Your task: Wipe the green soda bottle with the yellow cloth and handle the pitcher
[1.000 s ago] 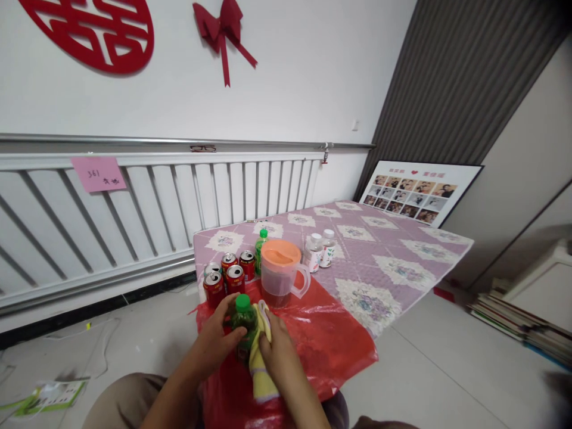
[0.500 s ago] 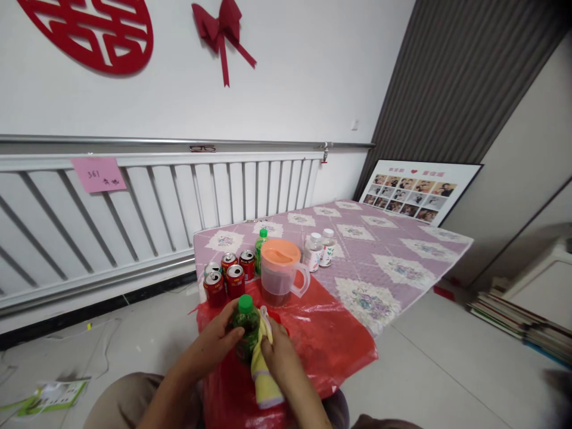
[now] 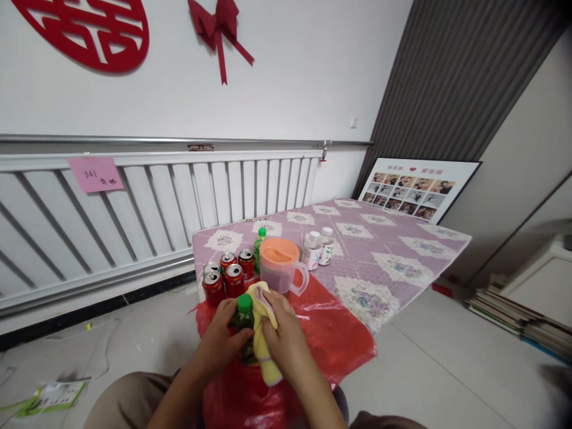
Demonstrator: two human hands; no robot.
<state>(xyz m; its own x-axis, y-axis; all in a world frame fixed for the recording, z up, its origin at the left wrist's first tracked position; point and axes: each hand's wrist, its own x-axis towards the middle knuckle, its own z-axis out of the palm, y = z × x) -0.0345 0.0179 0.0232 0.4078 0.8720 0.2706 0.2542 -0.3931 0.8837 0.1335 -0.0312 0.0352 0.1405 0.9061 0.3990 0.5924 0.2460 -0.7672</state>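
A green plastic bottle [image 3: 243,322] with a green cap stands upright on the red plastic sheet [image 3: 330,333]. My left hand [image 3: 223,329] is closed around its left side, thumb across the front. In my right hand [image 3: 282,329] is a yellow cloth [image 3: 264,345], bunched up and pressed against the bottle's right side. Part of the cloth hangs down below my fingers. Just behind the bottle is a clear pitcher [image 3: 275,275] with an orange lid, its lower part hidden by the cloth and my right hand.
Several red drink cans [image 3: 234,280] stand at the left edge of the table [image 3: 353,229]. Another green bottle [image 3: 259,245] is behind the pitcher. Two white-capped bottles [image 3: 320,247] stand to its right. A radiator [image 3: 179,202] runs along the wall.
My right hand and the yellow cloth have moved up along the bottle, so the cloth now reaches cap height. My left hand keeps its hold. The camera view has shifted slightly.
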